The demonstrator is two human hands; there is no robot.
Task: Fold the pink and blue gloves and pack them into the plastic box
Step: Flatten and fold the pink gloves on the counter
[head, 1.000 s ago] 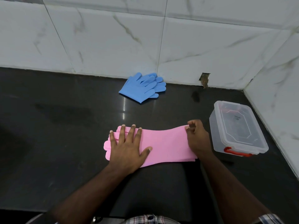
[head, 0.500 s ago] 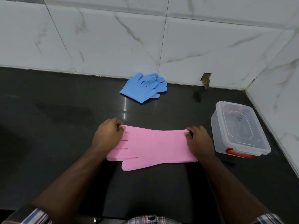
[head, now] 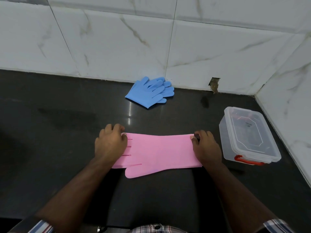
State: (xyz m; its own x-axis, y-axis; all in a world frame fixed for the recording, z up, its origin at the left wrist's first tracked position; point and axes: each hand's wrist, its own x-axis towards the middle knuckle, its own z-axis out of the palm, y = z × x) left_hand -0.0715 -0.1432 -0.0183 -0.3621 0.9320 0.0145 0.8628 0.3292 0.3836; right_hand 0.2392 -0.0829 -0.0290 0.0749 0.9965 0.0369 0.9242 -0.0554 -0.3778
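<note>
The pink gloves (head: 158, 152) lie flat and stacked on the black counter in front of me, fingers to the left, cuff to the right, thumb pointing toward me. My left hand (head: 110, 143) is curled over the fingertip end and grips it. My right hand (head: 206, 147) pinches the cuff edge. The blue gloves (head: 149, 91) lie in a loose pile at the back, against the wall. The clear plastic box (head: 247, 137) with its lid on and an orange latch stands to the right of my right hand.
White marble-tiled walls close the counter (head: 58, 123) at the back and on the right, meeting in a corner behind the box. A small chipped hole (head: 214, 84) shows at the base of the back wall.
My left hand went from lying flat on the glove fingers to curling around their tips. The pink gloves now lie turned with the thumb toward me. My right hand stays on the cuff.
</note>
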